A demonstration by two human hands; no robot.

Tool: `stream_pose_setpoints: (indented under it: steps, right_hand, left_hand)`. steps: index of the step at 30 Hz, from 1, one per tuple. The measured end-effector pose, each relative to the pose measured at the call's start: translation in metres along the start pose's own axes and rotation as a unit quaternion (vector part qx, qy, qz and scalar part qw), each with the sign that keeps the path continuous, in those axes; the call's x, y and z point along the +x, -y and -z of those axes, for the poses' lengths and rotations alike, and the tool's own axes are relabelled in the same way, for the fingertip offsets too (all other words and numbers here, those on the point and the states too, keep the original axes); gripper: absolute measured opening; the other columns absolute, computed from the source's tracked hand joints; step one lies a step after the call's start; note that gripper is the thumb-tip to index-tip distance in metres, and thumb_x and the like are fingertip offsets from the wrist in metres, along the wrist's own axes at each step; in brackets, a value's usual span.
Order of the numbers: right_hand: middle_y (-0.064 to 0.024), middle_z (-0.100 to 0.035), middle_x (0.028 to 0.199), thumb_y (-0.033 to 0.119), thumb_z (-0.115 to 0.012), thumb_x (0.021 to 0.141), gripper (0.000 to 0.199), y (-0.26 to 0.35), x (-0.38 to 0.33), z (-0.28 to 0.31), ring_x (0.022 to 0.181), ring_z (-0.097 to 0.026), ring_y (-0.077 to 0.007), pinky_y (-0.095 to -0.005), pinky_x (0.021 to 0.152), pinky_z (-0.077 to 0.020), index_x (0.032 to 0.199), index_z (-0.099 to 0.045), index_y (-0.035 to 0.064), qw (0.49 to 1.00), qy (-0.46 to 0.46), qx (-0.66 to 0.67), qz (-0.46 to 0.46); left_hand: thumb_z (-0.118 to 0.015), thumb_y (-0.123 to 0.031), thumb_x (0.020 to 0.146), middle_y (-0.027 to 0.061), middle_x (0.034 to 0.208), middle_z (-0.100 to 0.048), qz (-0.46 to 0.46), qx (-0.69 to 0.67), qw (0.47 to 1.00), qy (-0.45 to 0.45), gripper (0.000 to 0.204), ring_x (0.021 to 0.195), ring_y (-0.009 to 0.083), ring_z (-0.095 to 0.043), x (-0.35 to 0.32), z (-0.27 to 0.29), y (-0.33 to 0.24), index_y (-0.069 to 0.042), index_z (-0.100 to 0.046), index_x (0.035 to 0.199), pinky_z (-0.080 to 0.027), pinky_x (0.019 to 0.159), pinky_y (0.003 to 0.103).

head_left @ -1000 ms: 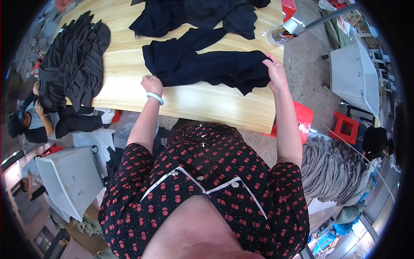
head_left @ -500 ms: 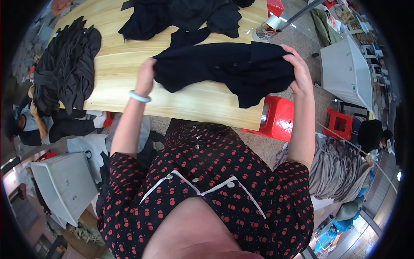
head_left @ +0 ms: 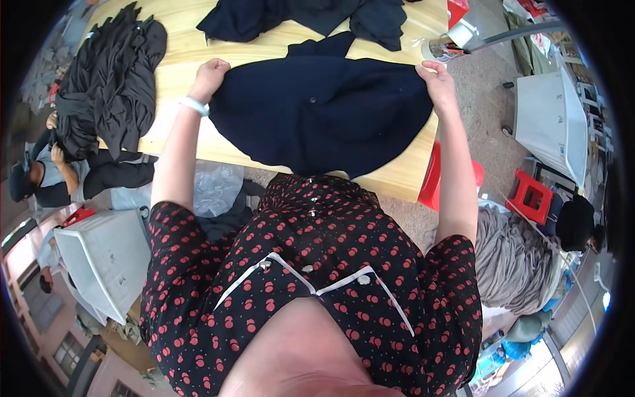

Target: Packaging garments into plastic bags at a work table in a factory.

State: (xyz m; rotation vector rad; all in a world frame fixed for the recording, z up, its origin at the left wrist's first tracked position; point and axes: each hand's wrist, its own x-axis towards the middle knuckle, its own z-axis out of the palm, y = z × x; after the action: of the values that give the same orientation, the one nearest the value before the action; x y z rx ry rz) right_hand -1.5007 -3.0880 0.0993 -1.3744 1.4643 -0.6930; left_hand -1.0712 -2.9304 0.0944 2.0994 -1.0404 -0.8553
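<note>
A dark navy garment [head_left: 324,112] hangs spread between my two hands above the near edge of a wooden table [head_left: 178,126]. My left hand [head_left: 208,76], with a white bangle at the wrist, grips the garment's left edge. My right hand [head_left: 436,83] grips its right edge. The cloth sags in the middle and its lower part drapes toward my body.
A stack of dark garments [head_left: 109,86] lies on the table's left end and more dark cloth [head_left: 304,16] at its far side. A metal can [head_left: 443,46] stands at the right corner. Red stools [head_left: 529,195], white bins [head_left: 106,258], a grey cloth heap [head_left: 512,261] and seated people surround the table.
The garment lay flat on the table a second ago with my hands pressed on its ends. Both hands have since lifted it and pulled it toward me, spread wide.
</note>
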Motion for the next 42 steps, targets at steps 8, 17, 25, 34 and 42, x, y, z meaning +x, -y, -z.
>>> stream_pose_setpoints:
  steps: [8, 17, 25, 34, 42]
  right_hand:
    - [-0.0133, -0.058, 0.079, 0.013, -0.054, 0.074, 0.017, -0.057, -0.031, -0.070, 0.074, -0.057, -0.0279, -0.0339, 0.067, -0.0445, 0.088, -0.055, 0.0038, 0.964, 0.025, -0.242, 0.108]
    - [-0.0081, -0.054, 0.092, 0.000, -0.047, 0.072, 0.025, -0.052, 0.016, -0.152, 0.088, -0.052, -0.0230, -0.0311, 0.076, -0.0438, 0.092, -0.057, 0.0115, 0.840, 0.146, -0.405, 0.330]
    - [-0.0047, -0.055, 0.075, 0.006, -0.054, 0.071, 0.006, -0.091, -0.019, -0.119, 0.072, -0.053, -0.0225, -0.0304, 0.066, -0.0460, 0.073, -0.059, 0.0066, 0.886, 0.034, -0.330, 0.323]
    - [-0.0056, -0.056, 0.080, 0.006, -0.057, 0.070, 0.008, -0.106, -0.034, -0.125, 0.079, -0.054, -0.0233, -0.0317, 0.067, -0.0457, 0.077, -0.059, 0.0067, 0.935, 0.005, -0.287, 0.209]
    - [-0.0090, -0.059, 0.080, 0.011, -0.056, 0.075, 0.013, -0.106, -0.065, -0.133, 0.068, -0.058, -0.0191, -0.0269, 0.063, -0.0464, 0.084, -0.058, 0.0021, 0.993, -0.030, -0.114, 0.029]
  left_hand:
    - [-0.051, -0.011, 0.075, 0.0173, 0.074, -0.056, -0.226, 0.130, 0.965, -0.009, 0.011, 0.070, 0.0315, -0.055, -0.011, -0.087, 0.033, -0.001, -0.057, 0.074, -0.044, 0.063, 0.035]
    - [-0.050, -0.007, 0.075, 0.0151, 0.082, -0.054, -0.241, 0.088, 0.956, 0.139, 0.011, 0.074, 0.0320, -0.055, -0.030, -0.161, 0.009, -0.004, -0.059, 0.081, -0.045, 0.068, 0.037]
    - [-0.055, -0.021, 0.075, 0.0149, 0.086, -0.053, -0.145, 0.151, 0.953, 0.218, 0.020, 0.079, 0.0296, -0.054, -0.019, -0.177, 0.015, -0.006, -0.060, 0.086, -0.044, 0.073, 0.035]
    - [-0.059, -0.024, 0.071, 0.0124, 0.078, -0.054, -0.150, 0.221, 0.926, 0.266, 0.020, 0.075, 0.0261, -0.055, -0.018, -0.198, 0.005, -0.006, -0.062, 0.080, -0.044, 0.070, 0.033]
    - [-0.056, -0.017, 0.073, 0.0136, 0.082, -0.053, -0.162, 0.245, 0.918, 0.268, 0.012, 0.076, 0.0288, -0.054, -0.017, -0.201, 0.006, -0.007, -0.058, 0.077, -0.044, 0.070, 0.036]
